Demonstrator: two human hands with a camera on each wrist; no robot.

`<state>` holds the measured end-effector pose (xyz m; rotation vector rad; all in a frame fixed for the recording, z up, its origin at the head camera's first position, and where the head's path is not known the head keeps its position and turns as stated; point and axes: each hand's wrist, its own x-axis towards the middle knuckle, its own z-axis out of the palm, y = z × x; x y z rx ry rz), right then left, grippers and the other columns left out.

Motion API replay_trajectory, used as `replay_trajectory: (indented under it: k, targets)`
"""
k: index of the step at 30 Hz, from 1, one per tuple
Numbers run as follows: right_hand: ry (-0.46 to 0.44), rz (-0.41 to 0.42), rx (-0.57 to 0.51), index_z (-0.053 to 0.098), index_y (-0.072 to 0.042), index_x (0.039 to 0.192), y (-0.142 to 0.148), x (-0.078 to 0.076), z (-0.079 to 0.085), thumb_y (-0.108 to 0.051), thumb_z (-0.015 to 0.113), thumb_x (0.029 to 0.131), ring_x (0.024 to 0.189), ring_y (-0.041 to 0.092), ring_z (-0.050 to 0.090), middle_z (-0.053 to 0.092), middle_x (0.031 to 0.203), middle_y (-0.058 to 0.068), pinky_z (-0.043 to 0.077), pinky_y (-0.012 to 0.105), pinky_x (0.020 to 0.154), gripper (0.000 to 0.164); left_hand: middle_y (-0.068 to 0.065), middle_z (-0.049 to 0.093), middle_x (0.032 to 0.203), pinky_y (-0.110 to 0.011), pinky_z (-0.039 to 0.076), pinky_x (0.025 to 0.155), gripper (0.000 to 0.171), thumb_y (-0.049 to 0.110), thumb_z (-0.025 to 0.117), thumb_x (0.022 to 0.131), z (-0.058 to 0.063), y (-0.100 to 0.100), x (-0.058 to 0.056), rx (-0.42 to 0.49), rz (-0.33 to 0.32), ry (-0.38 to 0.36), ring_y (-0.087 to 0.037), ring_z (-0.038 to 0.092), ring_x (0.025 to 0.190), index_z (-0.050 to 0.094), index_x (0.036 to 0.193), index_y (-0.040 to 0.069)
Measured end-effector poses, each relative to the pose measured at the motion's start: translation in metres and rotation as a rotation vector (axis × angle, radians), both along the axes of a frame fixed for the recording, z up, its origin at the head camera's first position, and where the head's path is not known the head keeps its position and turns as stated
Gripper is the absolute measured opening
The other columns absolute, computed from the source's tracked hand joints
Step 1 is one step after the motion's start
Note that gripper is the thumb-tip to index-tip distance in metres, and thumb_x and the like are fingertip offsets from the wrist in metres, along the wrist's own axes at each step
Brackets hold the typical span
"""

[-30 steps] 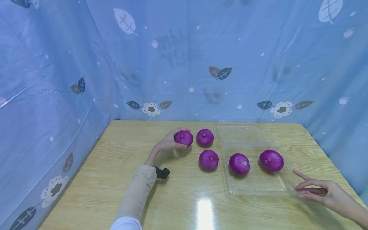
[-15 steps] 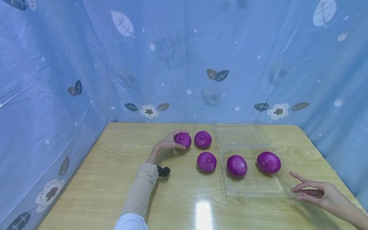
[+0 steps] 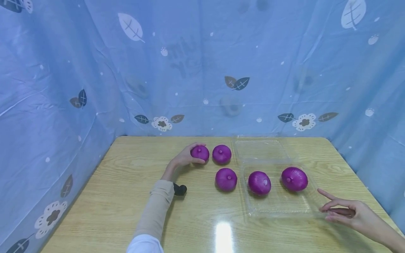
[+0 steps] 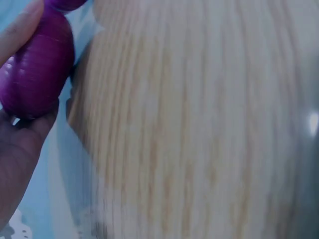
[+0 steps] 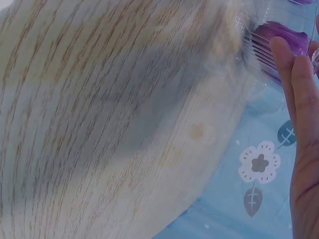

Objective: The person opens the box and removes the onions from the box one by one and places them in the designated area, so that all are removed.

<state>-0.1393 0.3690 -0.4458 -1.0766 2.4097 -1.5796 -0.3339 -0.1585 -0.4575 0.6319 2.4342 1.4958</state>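
Observation:
In the head view my left hand grips a purple onion at the back left of the table, its thumb and fingers around the sides. The left wrist view also shows this onion between thumb and fingers. Right of it lie two more purple onions, one behind and one in front. A clear plastic clamshell box lies open, with two purple onions in its near half. My right hand pinches the box's right front edge, index finger stretched out.
A black rounded piece sticks out at the left cuff. The box's lid half lies flat toward the back. A blue patterned curtain encloses the wooden table at the back and sides.
The whole head view has shifted slightly. My left hand stays around its onion, right hand stays at the box's edge; neither has visibly moved on the table.

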Motion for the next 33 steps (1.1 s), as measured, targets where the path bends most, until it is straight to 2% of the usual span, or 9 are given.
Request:
replay_trajectory:
  k: [4,10,18,24,33]
  targets:
    - [-0.005,0.005,-0.003,0.066,0.002,0.104,0.001,0.0,0.0,0.024,0.059,0.078,0.105,0.006,0.064,0.041,0.147,-0.015,0.058,0.027,0.066,0.035,-0.011,0.044,0.143,-0.046,0.039,0.105,0.078,0.005,0.081,0.074,0.0,-0.001,0.0,0.015,0.004,0.003,-0.031,0.046,0.126,0.042,0.142,0.005]
    - [-0.025,0.003,-0.003,0.065,0.004,0.104,0.002,0.0,0.0,0.024,0.059,0.079,0.102,0.009,0.065,0.041,0.147,-0.016,0.058,0.027,0.066,0.032,-0.013,0.041,0.146,-0.045,0.039,0.106,0.076,-0.002,0.077,0.075,0.0,-0.003,0.001,0.05,-0.034,0.009,-0.033,0.041,0.131,0.042,0.142,0.004]
    - [-0.025,-0.01,-0.004,0.065,0.004,0.104,0.002,0.0,-0.002,0.025,0.059,0.078,0.103,0.008,0.065,0.042,0.146,-0.016,0.058,0.025,0.068,0.033,-0.015,0.038,0.148,-0.045,0.035,0.109,0.08,-0.002,0.077,0.076,0.0,-0.005,0.0,0.015,0.007,0.046,-0.036,0.037,0.134,0.038,0.146,0.006]
    - [-0.02,-0.006,-0.016,0.065,0.004,0.105,0.001,0.0,-0.001,0.025,0.059,0.078,0.103,0.009,0.065,0.042,0.146,-0.015,0.058,0.025,0.068,0.035,-0.018,0.034,0.15,-0.045,0.03,0.113,0.085,-0.011,0.075,0.072,0.0,-0.008,0.001,0.039,0.0,0.054,-0.037,0.033,0.136,0.035,0.146,0.0]
    - [-0.025,-0.013,-0.019,0.065,0.005,0.104,0.0,0.001,0.0,0.026,0.059,0.078,0.102,0.009,0.065,0.042,0.146,-0.016,0.058,0.024,0.07,0.034,-0.024,0.03,0.15,-0.049,0.024,0.114,0.086,-0.016,0.073,0.071,-0.001,-0.014,0.0,0.113,-0.026,0.013,-0.042,0.027,0.138,0.032,0.145,-0.005]
